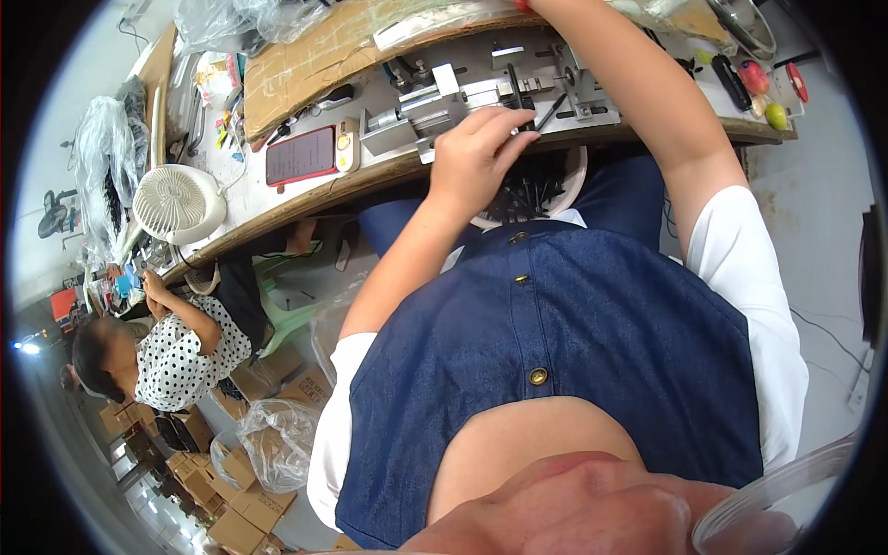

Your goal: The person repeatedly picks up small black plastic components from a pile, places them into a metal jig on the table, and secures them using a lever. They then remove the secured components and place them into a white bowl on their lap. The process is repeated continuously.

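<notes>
My left hand (pixel 476 153) is closed in a pinch at the front of a metal clamping fixture (pixel 435 111) on the workbench. Between its thumb and forefinger sits the lower end of a slim black rod (pixel 552 110), which slants up and to the right. A small shiny spot shows at the fingertips, too small to name. My right arm (pixel 638 79) reaches across the bench, and the hand itself lies beyond the upper edge of the picture. Below the bench edge, a round pale tub (pixel 575 180) holds several dark, slender parts (pixel 532 194).
Left of the fixture lie a phone (pixel 302 155), a cardboard sheet (pixel 305 69) and a white fan (pixel 179 203). Fruit-like red and green items (pixel 775 116) are at the bench's right end. A co-worker in a dotted top (pixel 190 356) sits at far left, near cardboard boxes (pixel 250 513).
</notes>
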Motion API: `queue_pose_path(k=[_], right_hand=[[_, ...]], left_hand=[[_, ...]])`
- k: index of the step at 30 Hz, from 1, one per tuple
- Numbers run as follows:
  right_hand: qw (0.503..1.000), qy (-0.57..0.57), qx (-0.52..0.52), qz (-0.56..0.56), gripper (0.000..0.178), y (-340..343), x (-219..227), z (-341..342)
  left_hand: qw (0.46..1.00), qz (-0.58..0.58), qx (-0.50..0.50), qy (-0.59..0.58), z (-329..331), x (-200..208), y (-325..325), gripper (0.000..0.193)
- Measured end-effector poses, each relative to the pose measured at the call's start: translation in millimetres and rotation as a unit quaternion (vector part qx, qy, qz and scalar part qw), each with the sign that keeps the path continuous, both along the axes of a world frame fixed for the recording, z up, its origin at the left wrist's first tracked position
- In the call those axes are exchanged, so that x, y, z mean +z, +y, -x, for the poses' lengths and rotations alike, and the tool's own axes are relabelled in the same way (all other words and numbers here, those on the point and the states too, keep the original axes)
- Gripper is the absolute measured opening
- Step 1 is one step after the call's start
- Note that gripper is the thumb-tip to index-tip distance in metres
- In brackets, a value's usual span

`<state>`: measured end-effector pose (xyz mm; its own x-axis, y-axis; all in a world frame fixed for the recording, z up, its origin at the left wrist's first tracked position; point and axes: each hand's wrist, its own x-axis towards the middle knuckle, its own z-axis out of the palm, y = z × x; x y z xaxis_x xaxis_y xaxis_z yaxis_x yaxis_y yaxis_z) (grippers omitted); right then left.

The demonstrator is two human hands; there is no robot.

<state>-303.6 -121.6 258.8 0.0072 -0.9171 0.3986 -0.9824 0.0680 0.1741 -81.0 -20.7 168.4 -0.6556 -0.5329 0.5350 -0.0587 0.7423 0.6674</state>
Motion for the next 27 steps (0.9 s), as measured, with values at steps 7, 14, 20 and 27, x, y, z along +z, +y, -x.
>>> queue_pose_path(k=[7, 14, 20, 27], right_hand=[[0.966, -0.163, 0.108, 0.170, 0.011, 17.5, 5.9, 12.2], [0.848, -0.406, 0.132, 0.315, 0.022, 151.1, 18.4, 63.7], [0.813, -0.479, 0.032, 0.331, 0.012, 244.5, -42.0, 145.9], [0.942, -0.211, -0.204, 0.165, 0.019, 288.6, -137.3, 204.6]], left_hand=[[0.998, 0.025, 0.043, -0.039, 15.4, -22.9, 0.9, 0.018], [0.998, 0.047, 0.048, -0.017, 18.0, -30.2, 2.6, 0.021], [0.997, 0.035, 0.057, -0.028, 16.6, -27.4, 4.0, 0.029], [0.997, 0.043, 0.048, -0.037, 19.6, -25.0, 1.7, 0.035]])
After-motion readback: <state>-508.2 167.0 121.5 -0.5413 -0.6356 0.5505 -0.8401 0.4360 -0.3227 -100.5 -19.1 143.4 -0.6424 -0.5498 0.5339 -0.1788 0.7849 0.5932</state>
